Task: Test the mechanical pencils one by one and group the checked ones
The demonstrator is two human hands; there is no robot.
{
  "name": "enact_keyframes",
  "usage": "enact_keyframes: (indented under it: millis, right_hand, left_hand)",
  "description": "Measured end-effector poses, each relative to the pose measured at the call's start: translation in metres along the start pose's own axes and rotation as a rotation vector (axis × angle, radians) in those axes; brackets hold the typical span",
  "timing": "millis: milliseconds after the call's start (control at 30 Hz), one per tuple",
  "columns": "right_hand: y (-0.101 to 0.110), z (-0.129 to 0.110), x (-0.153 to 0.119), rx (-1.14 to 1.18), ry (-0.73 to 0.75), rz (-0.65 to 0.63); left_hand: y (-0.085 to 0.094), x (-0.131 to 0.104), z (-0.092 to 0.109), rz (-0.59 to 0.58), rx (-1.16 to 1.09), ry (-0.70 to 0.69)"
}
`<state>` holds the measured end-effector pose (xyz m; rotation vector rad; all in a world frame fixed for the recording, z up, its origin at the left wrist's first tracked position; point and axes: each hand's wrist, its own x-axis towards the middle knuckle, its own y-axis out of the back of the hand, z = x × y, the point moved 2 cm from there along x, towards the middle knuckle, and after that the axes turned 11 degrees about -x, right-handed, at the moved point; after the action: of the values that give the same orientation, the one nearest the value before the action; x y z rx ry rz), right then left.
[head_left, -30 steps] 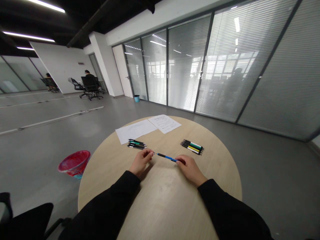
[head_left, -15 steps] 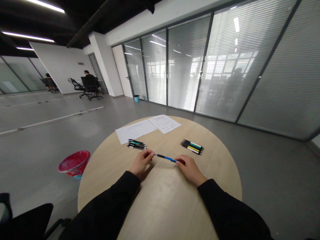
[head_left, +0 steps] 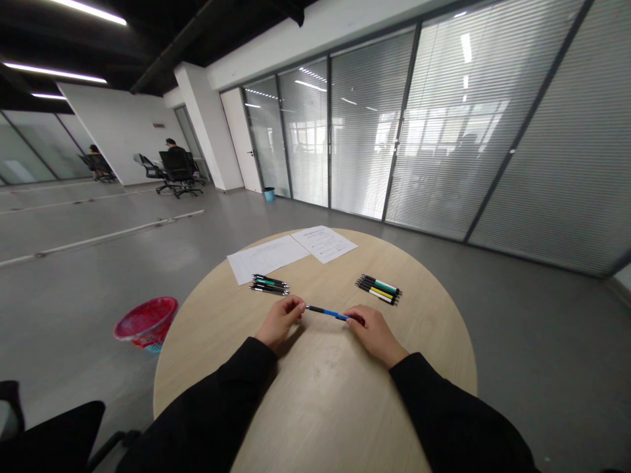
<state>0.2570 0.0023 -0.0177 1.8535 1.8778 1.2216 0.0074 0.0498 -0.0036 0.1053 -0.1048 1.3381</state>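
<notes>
A blue pen with a black grip section (head_left: 329, 313) is stretched between my two hands, just above the round wooden table. My right hand (head_left: 372, 332) is closed around its blue end. At the other end, my left hand (head_left: 282, 320) pinches the pen's tip between thumb and fingertips, which mostly hide it. Beyond my left hand lies a group of dark pens (head_left: 269, 284), some with green or white parts. Past my right hand is another row of pens (head_left: 378, 290) with green, yellow and white barrels.
Two printed sheets, one left (head_left: 266, 257) and one right (head_left: 324, 244), lie on the far side of the table (head_left: 325, 407). A red-lined basket (head_left: 146, 322) stands on the floor to the left. Black office chairs (head_left: 178, 172) and a seated person are farther back, near a glass partition (head_left: 369, 131).
The small gap between my left fingertips and the pen's black end has closed; the metal bit seen there is now mostly covered. Both hands stay nearly in place.
</notes>
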Motion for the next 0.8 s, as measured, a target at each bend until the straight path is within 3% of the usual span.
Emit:
enact_keyframes:
  millis: [800]
  right_hand:
    - [-0.0012, 0.0041, 0.0, -0.007, 0.026, 0.042]
  left_hand:
    - [-0.001, -0.0028, 0.0057, -0.092, 0.013, -0.02]
